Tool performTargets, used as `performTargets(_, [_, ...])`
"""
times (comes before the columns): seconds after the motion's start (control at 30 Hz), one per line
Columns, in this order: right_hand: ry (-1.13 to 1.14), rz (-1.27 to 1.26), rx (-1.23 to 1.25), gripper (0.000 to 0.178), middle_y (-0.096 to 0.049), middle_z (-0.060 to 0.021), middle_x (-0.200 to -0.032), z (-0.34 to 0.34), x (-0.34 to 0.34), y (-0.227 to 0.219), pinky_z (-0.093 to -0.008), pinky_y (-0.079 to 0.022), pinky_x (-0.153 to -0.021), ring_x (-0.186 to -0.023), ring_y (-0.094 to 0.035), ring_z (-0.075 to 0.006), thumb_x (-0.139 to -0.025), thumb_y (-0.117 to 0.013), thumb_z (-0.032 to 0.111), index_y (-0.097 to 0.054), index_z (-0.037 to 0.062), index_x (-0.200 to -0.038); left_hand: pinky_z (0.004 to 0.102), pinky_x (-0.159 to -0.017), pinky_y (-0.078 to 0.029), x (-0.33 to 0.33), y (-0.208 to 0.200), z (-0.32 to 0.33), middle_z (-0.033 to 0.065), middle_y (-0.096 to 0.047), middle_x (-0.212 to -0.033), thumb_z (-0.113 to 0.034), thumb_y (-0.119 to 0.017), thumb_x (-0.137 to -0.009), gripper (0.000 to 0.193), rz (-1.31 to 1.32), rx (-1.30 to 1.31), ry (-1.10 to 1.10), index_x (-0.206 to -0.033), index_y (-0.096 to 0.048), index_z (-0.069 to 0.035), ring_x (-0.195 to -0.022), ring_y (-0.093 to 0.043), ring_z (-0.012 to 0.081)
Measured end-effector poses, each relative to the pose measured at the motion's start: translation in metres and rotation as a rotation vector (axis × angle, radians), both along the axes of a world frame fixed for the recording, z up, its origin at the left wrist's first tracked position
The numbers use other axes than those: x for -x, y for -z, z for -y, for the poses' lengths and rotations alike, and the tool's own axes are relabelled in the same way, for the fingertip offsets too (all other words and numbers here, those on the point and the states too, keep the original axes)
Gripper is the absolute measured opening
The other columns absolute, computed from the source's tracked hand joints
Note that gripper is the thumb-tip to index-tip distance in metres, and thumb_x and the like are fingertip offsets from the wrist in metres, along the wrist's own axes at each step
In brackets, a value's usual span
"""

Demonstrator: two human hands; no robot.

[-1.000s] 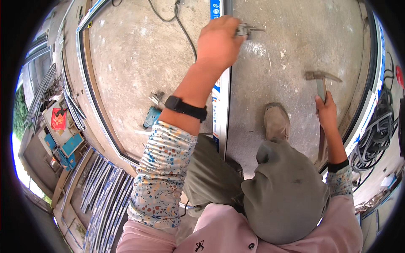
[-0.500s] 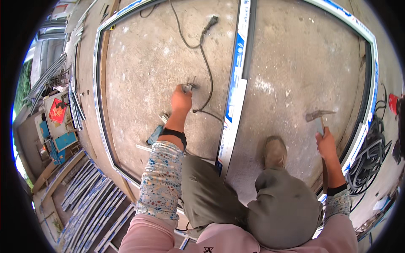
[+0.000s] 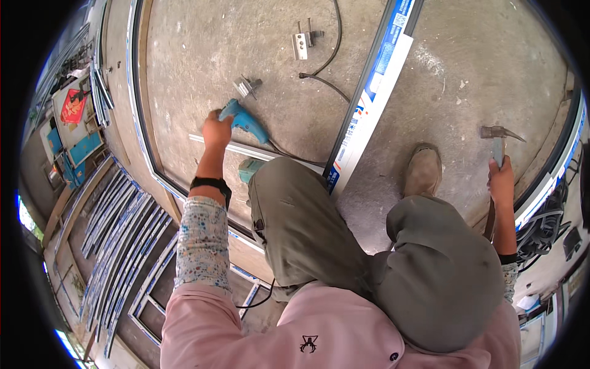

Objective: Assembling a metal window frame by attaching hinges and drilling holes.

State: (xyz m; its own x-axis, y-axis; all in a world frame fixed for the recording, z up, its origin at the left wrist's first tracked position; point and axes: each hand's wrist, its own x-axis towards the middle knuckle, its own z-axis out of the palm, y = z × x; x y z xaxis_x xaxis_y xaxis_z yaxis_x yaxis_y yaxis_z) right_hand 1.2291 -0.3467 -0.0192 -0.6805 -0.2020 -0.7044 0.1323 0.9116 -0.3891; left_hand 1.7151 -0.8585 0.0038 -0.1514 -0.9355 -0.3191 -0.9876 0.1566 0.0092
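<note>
My left hand (image 3: 216, 130) is closed around one end of a blue corded electric drill (image 3: 249, 125) lying on the concrete floor. Just beyond the drill lies a small metal bracket piece (image 3: 247, 87). Farther off, a silver metal bracket (image 3: 300, 47) with screw-like prongs rests beside the black cable (image 3: 332, 61). On the right, my right hand (image 3: 501, 181) grips a hammer (image 3: 498, 144) by its handle, with the head pointing away from me. A thin white strip (image 3: 243, 149) lies below the drill. Another teal tool (image 3: 247, 168) is partly hidden by my left knee.
A large window frame (image 3: 136, 104) with blue-and-white film lies around me, split by a crossbar (image 3: 362, 117). Stacked profiles (image 3: 117, 246) are at lower left, near a cluttered workbench (image 3: 77, 132). Coiled black hose or strips (image 3: 544, 224) lie outside the frame at right.
My left hand has let go of the metal bracket, left it on the floor, and moved back to the drill. The view has shifted. My right hand still holds the hammer.
</note>
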Motion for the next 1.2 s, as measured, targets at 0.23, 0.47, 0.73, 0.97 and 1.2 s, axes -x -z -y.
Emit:
performTargets(0.23, [-0.014,-0.022,-0.083,0.025,-0.051,-0.0062,-0.061,0.003,0.011,-0.013,-0.0344,-0.041,-0.041,-0.044,-0.052,-0.0183,-0.096,-0.058,0.023,-0.052,0.0021,-0.108,0.0442,-0.101,-0.045,0.029,0.025,-0.046,0.0252,-0.059,-0.128,-0.030,-0.075,-0.078,0.067,-0.154,-0.006,0.149,-0.135,-0.053,-0.001,-0.120,-0.055,0.0414])
performTargets(0.47, [-0.256,-0.168,-0.206,0.040,-0.067,-0.0301,-0.092,0.004,0.008,-0.004,-0.0496,-0.051,-0.076,-0.086,-0.068,-0.0437,-0.094,-0.060,0.025,-0.052,-0.0019,-0.122,0.0412,-0.105,-0.044,0.075,0.087,0.016,0.0266,-0.060,-0.128,-0.046,-0.081,-0.073,0.091,-0.323,-0.060,-0.194,-0.142,-0.044,0.002,-0.122,-0.057,0.0397])
performTargets(0.73, [-0.326,-0.183,-0.303,0.037,-0.066,-0.0315,-0.101,0.026,0.004,-0.035,-0.0528,-0.049,-0.087,-0.098,-0.064,-0.0471,-0.093,-0.059,0.025,-0.051,-0.0006,-0.118,0.0421,-0.092,-0.050,0.091,0.082,0.003,0.0231,-0.068,-0.105,-0.022,-0.078,-0.070,0.043,-0.136,-0.098,-0.039,-0.105,-0.065,-0.002,-0.101,-0.063,0.0404])
performTargets(0.97, [-0.384,-0.139,-0.308,0.036,-0.068,-0.0278,-0.099,0.037,-0.002,-0.040,-0.0520,-0.051,-0.085,-0.097,-0.066,-0.0433,-0.091,-0.061,0.027,-0.053,0.0009,-0.114,0.0381,-0.071,-0.054,0.114,0.008,-0.053,0.0127,-0.067,-0.085,-0.012,-0.069,-0.072,0.029,-0.381,-0.161,0.074,-0.099,-0.063,-0.001,-0.078,-0.064,0.0266])
performTargets(1.2, [-0.307,0.043,-0.209,0.039,-0.068,-0.0259,-0.098,0.007,-0.034,-0.137,-0.0520,-0.050,-0.084,-0.095,-0.066,-0.0437,-0.091,-0.062,0.030,-0.054,0.0006,-0.115,0.0366,-0.067,-0.056,0.213,-0.149,-0.134,0.0177,-0.066,-0.100,-0.001,-0.053,-0.072,0.030,-1.251,-0.923,-0.499,-0.102,-0.056,-0.005,-0.083,-0.066,0.0278])
